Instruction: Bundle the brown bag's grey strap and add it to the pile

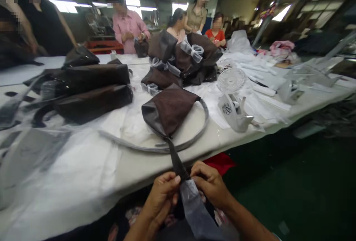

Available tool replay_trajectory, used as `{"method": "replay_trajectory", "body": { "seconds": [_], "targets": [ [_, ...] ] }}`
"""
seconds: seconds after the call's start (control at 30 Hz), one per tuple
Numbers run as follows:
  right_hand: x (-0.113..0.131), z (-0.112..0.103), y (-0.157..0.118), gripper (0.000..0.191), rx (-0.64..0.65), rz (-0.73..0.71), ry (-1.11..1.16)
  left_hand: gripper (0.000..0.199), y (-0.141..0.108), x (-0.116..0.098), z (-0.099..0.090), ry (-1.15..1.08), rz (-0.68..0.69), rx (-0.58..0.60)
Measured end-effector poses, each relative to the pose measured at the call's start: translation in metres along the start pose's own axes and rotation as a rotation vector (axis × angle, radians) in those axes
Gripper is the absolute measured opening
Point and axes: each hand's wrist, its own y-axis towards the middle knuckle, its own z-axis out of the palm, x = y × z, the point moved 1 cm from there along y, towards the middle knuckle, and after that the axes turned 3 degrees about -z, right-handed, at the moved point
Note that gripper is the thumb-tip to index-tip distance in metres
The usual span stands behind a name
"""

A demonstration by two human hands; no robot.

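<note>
Bare hands (162, 194) and forearms (246, 217); dark clothing (135, 214) (pinkish patches, blurred).

Just beyond your fingers (172, 181) runs the near edge of the pale-covered desk (140, 165), with the brown bag (178, 107) lying on it straight ahead of them. Farther past that, you have a heap of dark bags (164, 77), and ahead-left of your fingers lie stacked bags (96, 103) and plastic sheeting (86, 155). Ahead-right of them sit a white round grille (231, 80) and a flower-marked pale piece (236, 116).
</note>
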Motion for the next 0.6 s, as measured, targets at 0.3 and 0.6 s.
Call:
{"method": "replay_trajectory", "body": {
  "seconds": [0.3,0.6],
  "targets": [
    [-0.014,-0.010,-0.011,0.040,0.123,0.371,0.218,0.035,0.004,0.003,-0.001,0.019,0.038,-0.040],
    [0.005,-0.011,-0.007,0.032,0.054,0.140,-0.210,0.033,0.002,-0.003,0.002,0.081,0.019,-0.041]
  ]
}}
